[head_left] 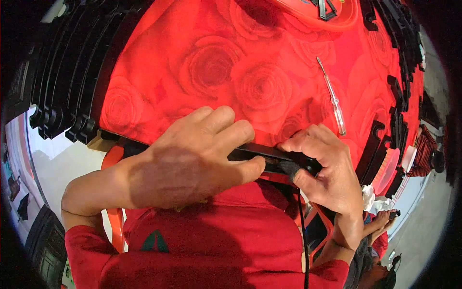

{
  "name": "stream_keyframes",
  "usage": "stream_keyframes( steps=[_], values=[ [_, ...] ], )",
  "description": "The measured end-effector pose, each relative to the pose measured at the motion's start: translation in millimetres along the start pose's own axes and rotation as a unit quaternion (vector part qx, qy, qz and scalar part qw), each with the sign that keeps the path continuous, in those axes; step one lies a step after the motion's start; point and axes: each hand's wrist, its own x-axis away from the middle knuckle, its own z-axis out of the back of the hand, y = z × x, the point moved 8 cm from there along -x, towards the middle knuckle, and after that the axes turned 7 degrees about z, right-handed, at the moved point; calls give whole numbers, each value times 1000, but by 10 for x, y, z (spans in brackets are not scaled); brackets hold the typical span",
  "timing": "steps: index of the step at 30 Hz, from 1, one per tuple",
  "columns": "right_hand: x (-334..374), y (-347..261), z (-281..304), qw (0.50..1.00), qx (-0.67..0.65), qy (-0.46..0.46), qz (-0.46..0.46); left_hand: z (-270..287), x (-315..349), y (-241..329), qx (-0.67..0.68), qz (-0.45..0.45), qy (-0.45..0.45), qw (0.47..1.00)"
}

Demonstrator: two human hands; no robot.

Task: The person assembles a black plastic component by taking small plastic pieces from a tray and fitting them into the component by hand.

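Note:
A long black bar-shaped part [247, 153] lies crosswise at the near edge of the table, close to my body. My left hand [192, 149] is closed around its left stretch, fingers over the far side and thumb along the near side. My right hand [332, 166] pinches its right end between fingers and thumb. A dark cover [290, 168] wraps the tip of that thumb. The fingers hide much of the bar, so its exact kind cannot be made out. Beyond my right hand lies a screwdriver [338, 113] with a clear handle, its tip pointing away.
Red rose-patterned cloth [211, 67] covers the table. Long black parts [72, 67] are stacked at left; more black parts [397, 96] line the right. A red basin [344, 24] holds small black pieces. A black cable [304, 236] hangs near me. Another person's hands [382, 221] show at lower right.

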Motion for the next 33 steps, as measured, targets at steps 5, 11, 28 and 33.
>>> stream_keyframes(
  steps=[5,11,28,33],
  values=[
    [-96,-53,-8,999,24,-27,-18,8,-53,8,15,-1,-23,1000],
    [-137,-43,-26,996,-44,-24,-68,20,-47,23,9,1,-18,1000],
    [307,-376,-75,974,180,126,64,268,-77,-4,126,86,33,988],
    [386,-435,-37,960,209,172,77,-2,-79,-101,154,163,-203,953]
  ],
)
